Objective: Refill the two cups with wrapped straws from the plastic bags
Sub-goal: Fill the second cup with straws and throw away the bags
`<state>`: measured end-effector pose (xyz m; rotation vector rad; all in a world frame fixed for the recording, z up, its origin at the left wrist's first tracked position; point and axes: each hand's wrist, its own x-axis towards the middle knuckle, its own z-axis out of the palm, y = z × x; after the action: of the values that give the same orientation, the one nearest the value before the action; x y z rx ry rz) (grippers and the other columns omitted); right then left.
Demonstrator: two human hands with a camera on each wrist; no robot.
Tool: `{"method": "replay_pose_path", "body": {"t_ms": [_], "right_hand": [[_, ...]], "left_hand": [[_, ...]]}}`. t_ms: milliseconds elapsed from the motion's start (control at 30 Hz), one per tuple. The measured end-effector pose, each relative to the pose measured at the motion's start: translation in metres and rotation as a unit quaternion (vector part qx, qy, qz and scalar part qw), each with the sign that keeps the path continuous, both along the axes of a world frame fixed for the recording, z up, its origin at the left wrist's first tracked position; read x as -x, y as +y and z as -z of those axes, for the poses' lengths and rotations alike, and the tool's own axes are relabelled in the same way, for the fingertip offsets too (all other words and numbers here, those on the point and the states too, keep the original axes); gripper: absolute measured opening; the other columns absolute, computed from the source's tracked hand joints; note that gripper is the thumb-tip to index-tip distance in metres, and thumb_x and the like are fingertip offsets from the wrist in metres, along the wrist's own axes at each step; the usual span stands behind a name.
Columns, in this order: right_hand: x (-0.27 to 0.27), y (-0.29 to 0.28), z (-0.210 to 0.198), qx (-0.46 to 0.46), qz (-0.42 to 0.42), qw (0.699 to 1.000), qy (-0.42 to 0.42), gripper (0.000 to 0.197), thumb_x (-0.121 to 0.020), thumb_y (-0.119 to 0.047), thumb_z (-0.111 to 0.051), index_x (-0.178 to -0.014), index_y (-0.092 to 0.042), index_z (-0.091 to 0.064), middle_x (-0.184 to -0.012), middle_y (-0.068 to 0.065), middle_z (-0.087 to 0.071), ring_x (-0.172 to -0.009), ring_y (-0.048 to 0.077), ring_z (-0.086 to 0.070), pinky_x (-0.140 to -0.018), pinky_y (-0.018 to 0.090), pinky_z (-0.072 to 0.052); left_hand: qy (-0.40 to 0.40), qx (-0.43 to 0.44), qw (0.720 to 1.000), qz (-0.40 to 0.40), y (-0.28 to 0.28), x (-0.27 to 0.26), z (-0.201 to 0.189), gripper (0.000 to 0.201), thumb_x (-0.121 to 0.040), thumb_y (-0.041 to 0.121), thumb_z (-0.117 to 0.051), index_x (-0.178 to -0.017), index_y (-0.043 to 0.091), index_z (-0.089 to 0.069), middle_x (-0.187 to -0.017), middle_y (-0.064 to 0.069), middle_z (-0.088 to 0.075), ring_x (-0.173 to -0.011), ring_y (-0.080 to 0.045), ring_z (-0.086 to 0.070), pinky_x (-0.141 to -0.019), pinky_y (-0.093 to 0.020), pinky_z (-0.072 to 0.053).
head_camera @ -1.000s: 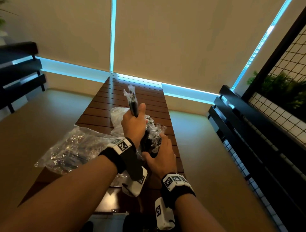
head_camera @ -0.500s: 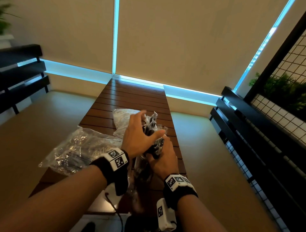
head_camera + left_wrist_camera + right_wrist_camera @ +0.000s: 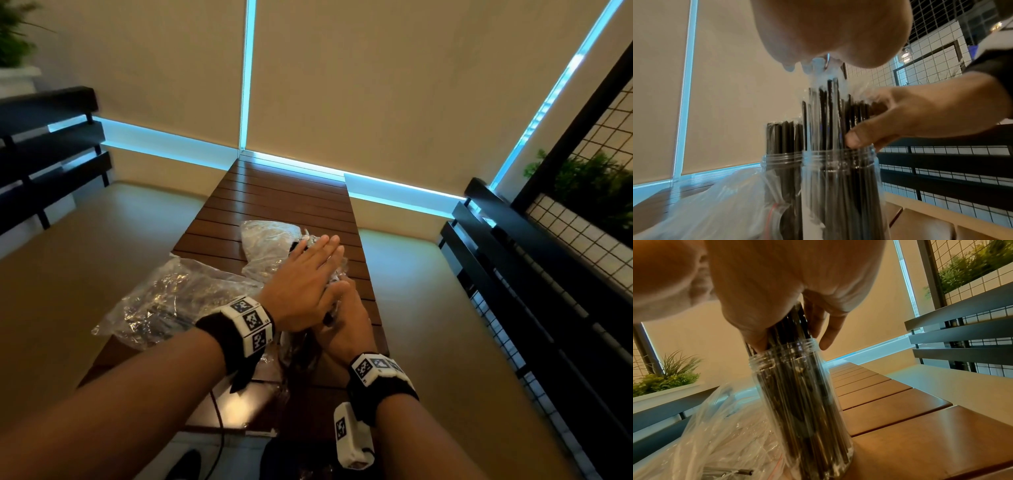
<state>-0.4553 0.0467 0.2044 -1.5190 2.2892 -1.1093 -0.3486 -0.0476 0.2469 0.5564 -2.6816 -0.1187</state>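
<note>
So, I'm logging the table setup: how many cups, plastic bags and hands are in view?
Clear cups: 2, near cup and far cup
Plastic bags: 2, left bag and far bag
Hands: 2, left hand and right hand
Total: 6

Bare forearms; each wrist wears a black strap (image 3: pixel 228 334) ringed with white marker blocks (image 3: pixel 252 320) (black-and-white square codes) — white camera pod (image 3: pixel 351 435) below.
</note>
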Motion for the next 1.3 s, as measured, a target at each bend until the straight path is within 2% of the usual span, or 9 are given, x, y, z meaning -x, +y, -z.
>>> {"method": "replay_pose_path", "body": {"t_ms": [267,400,500,567,700,800,900,1100,1300], "right_hand": [[0.012,0.006,-0.005,0.005,-0.023,0.999,-0.049,0.096,-0.062,-0.021,-0.073,-0.142,-0.038,-0.024,-0.135,-0.002,-0.053,-0.115,0.019,-0.059,-0.090,0.039,-0.055],[0.007,0.004,-0.004,-0.021,0.001,0.998,-0.051,0.087,-0.069,-0.028,-0.072,-0.140,-0.036,-0.023,-0.134,-0.001,-0.053,-0.115,0.020,-0.058,-0.091,0.040,-0.054],[0.001,0.006,-0.009,-0.057,0.055,0.993,0.083,0.090,-0.070,-0.048,-0.064,-0.146,-0.033,-0.019,-0.147,0.001,-0.035,-0.132,0.024,-0.040,-0.106,0.052,-0.040],[-0.007,0.010,-0.020,-0.017,0.075,0.982,0.175,0.090,-0.069,-0.057,-0.059,-0.147,-0.028,-0.025,-0.149,0.004,-0.030,-0.135,0.025,-0.032,-0.108,0.051,-0.033],[-0.039,0.002,-0.044,0.126,0.006,0.934,0.335,0.040,-0.078,-0.041,-0.066,-0.111,-0.021,-0.058,-0.116,0.006,-0.054,-0.104,0.026,-0.049,-0.083,0.040,-0.040],[-0.067,-0.017,-0.039,0.052,-0.153,0.910,0.383,0.012,-0.078,-0.016,-0.065,-0.087,-0.012,-0.059,-0.086,0.008,-0.058,-0.077,0.032,-0.057,-0.063,0.034,-0.035],[-0.090,-0.033,-0.020,-0.192,-0.214,0.900,0.328,0.014,-0.087,-0.009,-0.056,-0.100,-0.007,-0.061,-0.101,0.014,-0.063,-0.093,0.037,-0.063,-0.066,0.038,-0.044],[-0.101,-0.070,0.036,-0.325,-0.164,0.901,0.235,0.024,-0.094,-0.004,-0.047,-0.113,-0.003,-0.062,-0.119,0.020,-0.062,-0.111,0.039,-0.060,-0.090,0.042,-0.050],[-0.098,-0.109,0.072,-0.262,-0.148,0.946,0.119,0.018,-0.089,-0.004,-0.053,-0.093,-0.011,-0.068,-0.096,0.010,-0.067,-0.091,0.030,-0.064,-0.075,0.032,-0.048]], "left_hand": [[-0.056,-0.051,0.997,0.019,-0.004,-0.005,0.032,0.092,-0.087,0.075,0.004,-0.158,0.016,0.001,-0.166,-0.001,0.004,-0.152,-0.014,0.010,-0.125,-0.040,0.002],[-0.074,-0.025,0.997,0.005,-0.002,-0.004,0.028,0.088,-0.092,0.072,-0.007,-0.158,0.015,-0.004,-0.166,-0.002,0.000,-0.153,-0.015,0.004,-0.124,-0.043,0.002],[-0.083,-0.065,0.994,0.015,0.002,-0.008,0.013,0.093,-0.088,0.075,-0.008,-0.158,0.015,-0.004,-0.166,-0.003,-0.004,-0.153,-0.015,-0.002,-0.124,-0.043,0.002],[-0.004,-0.142,0.989,0.031,0.000,-0.015,-0.002,0.093,-0.087,0.077,-0.011,-0.158,0.018,-0.001,-0.165,-0.002,-0.011,-0.150,-0.013,-0.013,-0.123,-0.038,0.000],[0.187,-0.224,0.953,-0.075,-0.036,-0.043,-0.008,0.072,-0.094,0.063,-0.031,-0.155,0.026,-0.024,-0.158,-0.002,-0.030,-0.142,-0.016,-0.032,-0.116,-0.038,-0.026],[0.008,-0.196,0.956,-0.218,-0.077,-0.077,0.016,0.066,-0.089,0.060,-0.039,-0.142,0.022,-0.048,-0.140,-0.013,-0.044,-0.130,-0.031,-0.046,-0.104,-0.045,-0.043],[-0.166,-0.188,0.922,-0.296,-0.100,-0.121,0.050,0.064,-0.084,0.048,-0.055,-0.141,0.022,-0.047,-0.150,-0.017,-0.036,-0.133,-0.037,-0.043,-0.106,-0.047,-0.043],[-0.226,-0.272,0.872,-0.338,-0.112,-0.181,0.114,0.073,-0.077,0.035,-0.066,-0.142,0.015,-0.040,-0.142,-0.017,-0.043,-0.123,-0.032,-0.052,-0.101,-0.041,-0.048],[-0.214,-0.261,0.896,-0.290,-0.111,-0.206,0.142,0.049,-0.089,0.026,-0.056,-0.137,0.019,-0.051,-0.136,-0.006,-0.048,-0.123,-0.026,-0.051,-0.101,-0.036,-0.045]]}}
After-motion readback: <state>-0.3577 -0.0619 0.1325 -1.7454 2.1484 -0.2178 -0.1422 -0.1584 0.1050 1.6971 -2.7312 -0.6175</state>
